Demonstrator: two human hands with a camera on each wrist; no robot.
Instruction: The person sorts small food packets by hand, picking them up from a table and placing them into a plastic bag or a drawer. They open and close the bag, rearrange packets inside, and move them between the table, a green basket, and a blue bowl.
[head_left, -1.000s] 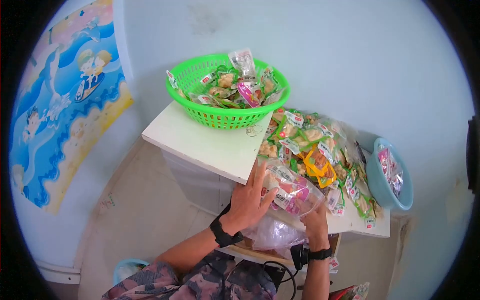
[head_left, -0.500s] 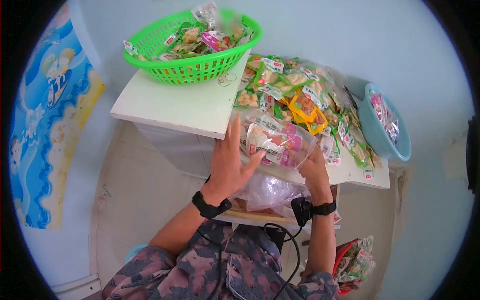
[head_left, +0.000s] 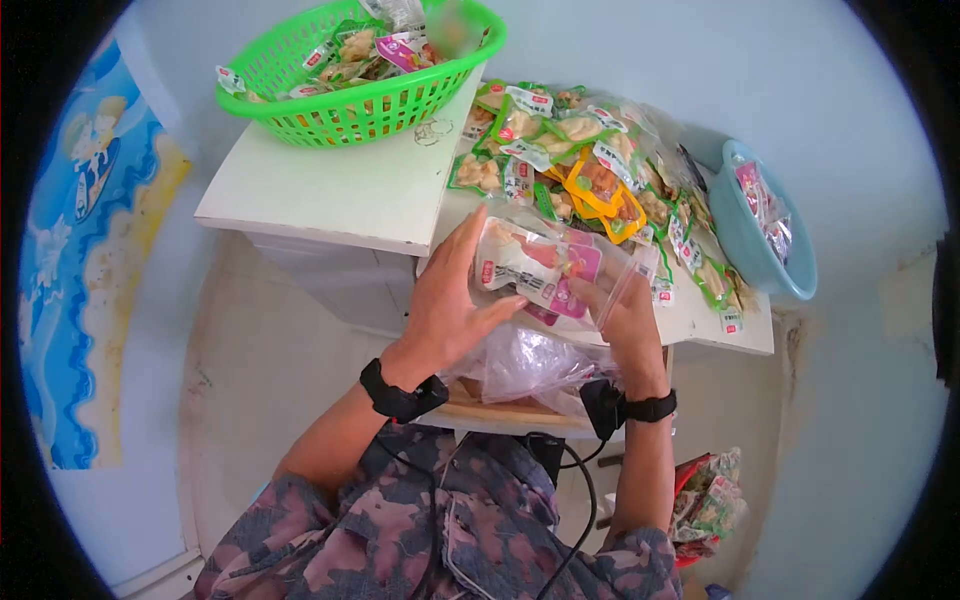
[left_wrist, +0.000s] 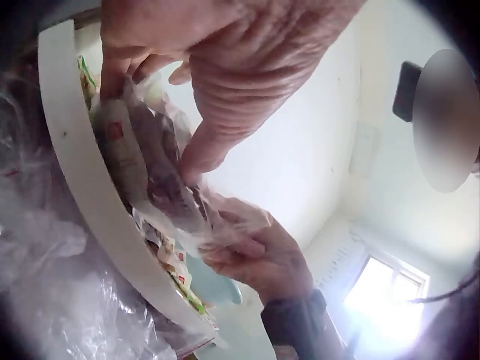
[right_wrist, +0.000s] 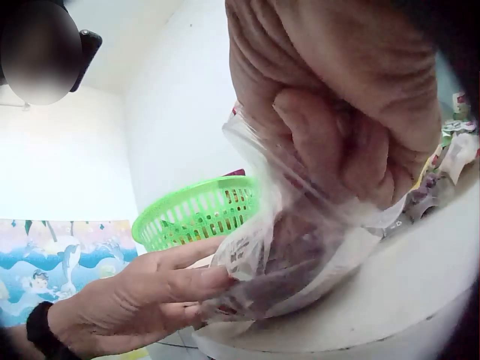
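Note:
A clear plastic bag (head_left: pixel 540 268) with white and pink snack packets inside is held between both hands, above the front of the lower white tabletop. My left hand (head_left: pixel 437 312) holds its left end, with the thumb along the near side and the fingers behind. In the left wrist view that thumb (left_wrist: pixel 206 154) presses against the clear film. My right hand (head_left: pixel 632 325) grips the bag at its right end, and in the right wrist view its curled fingers (right_wrist: pixel 319 150) are bunched in the film. Their tips are partly hidden by plastic.
A pile of snack packets (head_left: pixel 580 130) lies behind the bag. On the raised white cabinet top (head_left: pixel 330 190) sits a green basket (head_left: pixel 370 112) of packets; a blue basin (head_left: pixel 740 235) stands at right. An open drawer below holds clear plastic bags (head_left: pixel 525 360). A red container (head_left: pixel 690 470) is on the floor.
The head view has tilted down, so the basket and pile sit higher and further left. Both hands keep holding the bag, its right end now raised slightly nearer the left wrist's level.

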